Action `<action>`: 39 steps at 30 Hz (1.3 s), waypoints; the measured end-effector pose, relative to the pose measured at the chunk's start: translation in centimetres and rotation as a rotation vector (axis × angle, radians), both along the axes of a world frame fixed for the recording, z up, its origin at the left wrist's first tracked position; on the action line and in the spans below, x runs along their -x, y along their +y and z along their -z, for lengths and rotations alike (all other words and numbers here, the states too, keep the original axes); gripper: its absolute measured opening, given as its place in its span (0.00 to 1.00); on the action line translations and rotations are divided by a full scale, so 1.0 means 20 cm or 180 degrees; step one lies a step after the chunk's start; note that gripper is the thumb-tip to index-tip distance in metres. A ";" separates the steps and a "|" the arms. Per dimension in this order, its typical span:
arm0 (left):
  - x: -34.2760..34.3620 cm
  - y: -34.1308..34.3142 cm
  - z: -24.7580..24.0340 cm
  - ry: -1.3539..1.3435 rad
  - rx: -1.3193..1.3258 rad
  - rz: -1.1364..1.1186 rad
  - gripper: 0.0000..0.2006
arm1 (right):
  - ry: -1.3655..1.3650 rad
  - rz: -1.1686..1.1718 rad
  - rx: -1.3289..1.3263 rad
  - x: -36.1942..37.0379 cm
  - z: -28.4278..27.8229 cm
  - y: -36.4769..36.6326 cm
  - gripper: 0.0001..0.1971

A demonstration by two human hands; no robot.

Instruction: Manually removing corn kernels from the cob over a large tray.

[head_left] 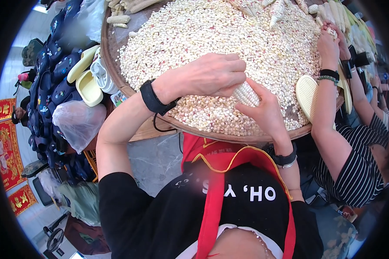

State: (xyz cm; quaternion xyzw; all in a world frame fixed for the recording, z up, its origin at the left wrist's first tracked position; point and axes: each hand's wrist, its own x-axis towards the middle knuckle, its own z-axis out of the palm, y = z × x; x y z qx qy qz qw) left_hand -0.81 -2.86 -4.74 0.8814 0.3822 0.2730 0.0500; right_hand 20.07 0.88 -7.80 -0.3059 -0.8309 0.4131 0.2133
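Over the round tray (pixel 242 138) of loose kernels (pixel 181 39), the right hand (pixel 267 108) clasps a white corn cob (pixel 247 95); the left hand (pixel 218 77) curls at its upper end, fingertips hidden, grip unclear to me. Yellow clogs (pixel 90 88) crowd nearby; a neighbour's hands (pixel 330 45) partly cover something pale.

head view | left of two head-worn fisheyes, side by side | faces downward, upright, unmirrored | near range: left hand (pixel 220 75), right hand (pixel 267 108), round tray (pixel 111 52) | straight edges bend rimward
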 end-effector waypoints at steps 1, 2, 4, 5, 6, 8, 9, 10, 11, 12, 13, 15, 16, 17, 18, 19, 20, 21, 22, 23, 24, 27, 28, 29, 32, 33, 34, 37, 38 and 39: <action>0.01 0.00 0.01 -0.0001 -0.0003 -0.0013 0.07 | -0.0008 -0.0002 0.0292 0.01 0.00 0.00 0.30; 0.02 0.01 0.01 0.0046 0.0081 0.0008 0.06 | -0.0017 -0.0005 0.0584 0.02 0.00 0.00 0.31; 0.03 0.01 0.02 0.0089 0.0155 0.0023 0.06 | -0.0012 0.0001 0.0828 0.02 0.02 0.01 0.31; 0.03 0.01 0.03 0.0033 0.0282 0.0046 0.06 | -0.0007 0.0018 0.1079 0.02 0.03 0.01 0.31; 0.03 0.01 0.04 -0.0027 0.0413 0.0067 0.06 | -0.0014 0.0005 0.1076 0.02 0.03 0.01 0.31; 0.03 -0.01 0.07 -0.0018 0.0526 0.0170 0.06 | -0.0200 -0.0083 0.0569 0.00 0.04 0.03 0.31; 0.03 -0.02 0.09 -0.0005 0.0642 0.0289 0.06 | -0.0212 -0.0089 0.0564 -0.04 0.03 0.08 0.31; 0.04 -0.04 0.15 -0.0013 0.0629 0.0272 0.06 | 0.0032 0.0405 0.0983 -0.08 0.00 0.18 0.32; 0.06 -0.08 0.22 0.0111 0.0674 0.0189 0.06 | 0.0278 0.0904 0.1396 -0.10 -0.03 0.25 0.33; 0.07 -0.09 0.24 0.0235 0.0724 0.0137 0.07 | 0.0272 0.0923 0.1385 -0.08 -0.07 0.27 0.33; 0.08 -0.08 0.26 0.0141 0.0424 -0.0109 0.06 | 0.0452 0.0815 0.1107 -0.05 -0.10 0.26 0.33; 0.11 -0.03 0.25 -0.0075 0.0361 -0.0440 0.05 | 0.0494 0.0627 0.0760 0.00 -0.11 0.23 0.33; 0.14 0.00 0.23 -0.0261 0.0309 -0.0790 0.05 | 0.0499 0.0615 0.0724 0.02 -0.10 0.22 0.33; 0.16 0.02 0.22 -0.0263 0.0414 -0.1073 0.03 | 0.0650 0.0585 0.0747 0.03 -0.08 0.20 0.33; 0.14 0.02 0.20 -0.0273 0.0407 -0.1050 0.03 | 0.0790 0.0591 0.0789 0.02 -0.07 0.17 0.32; 0.11 0.03 0.17 -0.1052 0.0679 -0.1301 0.05 | 0.0761 0.0663 0.0643 0.01 -0.05 0.16 0.33; 0.09 0.03 0.13 -0.1830 0.0958 -0.1544 0.07 | 0.0758 0.0684 0.0639 0.01 -0.05 0.14 0.33; 0.07 0.02 0.11 -0.2363 0.1245 -0.1480 0.11 | 0.0809 0.0649 0.0650 0.02 -0.05 0.11 0.33; 0.04 0.01 0.07 -0.2360 0.1263 -0.1462 0.11 | 0.0853 0.0625 0.0651 0.02 -0.05 0.09 0.32; 0.00 0.00 0.01 -0.2613 0.1504 -0.1342 0.13 | 0.0753 0.0606 0.0566 0.03 -0.05 0.08 0.33; -0.04 -0.01 -0.02 -0.2869 0.1725 -0.1242 0.14 | 0.0753 0.0600 0.0568 0.03 -0.05 0.08 0.33; -0.07 0.01 0.00 -0.2718 0.1753 -0.1143 0.15 | 0.0552 0.0543 0.0104 0.03 -0.05 0.07 0.32; -0.07 0.01 0.00 -0.2588 0.1726 -0.1074 0.15 | 0.0549 0.0482 0.0110 0.03 -0.04 0.07 0.32; -0.07 0.01 -0.01 -0.2558 0.1766 -0.1109 0.15 | 0.0547 0.0421 0.0115 0.03 -0.04 0.08 0.32; -0.07 0.00 -0.03 -0.2316 0.1625 -0.1085 0.15 | 0.0470 0.0123 0.1608 -0.01 -0.06 0.09 0.32; -0.06 -0.01 -0.04 -0.2304 0.1629 -0.1083 0.15 | 0.0481 0.0127 0.1612 -0.02 -0.08 0.08 0.32; -0.06 -0.01 -0.05 -0.2303 0.1782 -0.1088 0.15 | 0.0500 0.0064 0.1860 -0.02 -0.10 0.08 0.32; -0.06 -0.02 -0.07 -0.2152 0.1665 -0.0988 0.17 | 0.0592 0.0064 0.1890 -0.03 -0.11 0.07 0.32; -0.06 -0.02 -0.07 -0.2011 0.1394 -0.0884 0.18 | 0.0654 0.0124 0.1670 -0.03 -0.11 0.07 0.32; -0.06 -0.02 -0.07 -0.2002 0.1393 -0.0886 0.18 | 0.0663 0.0122 0.1670 -0.03 -0.11 0.07 0.32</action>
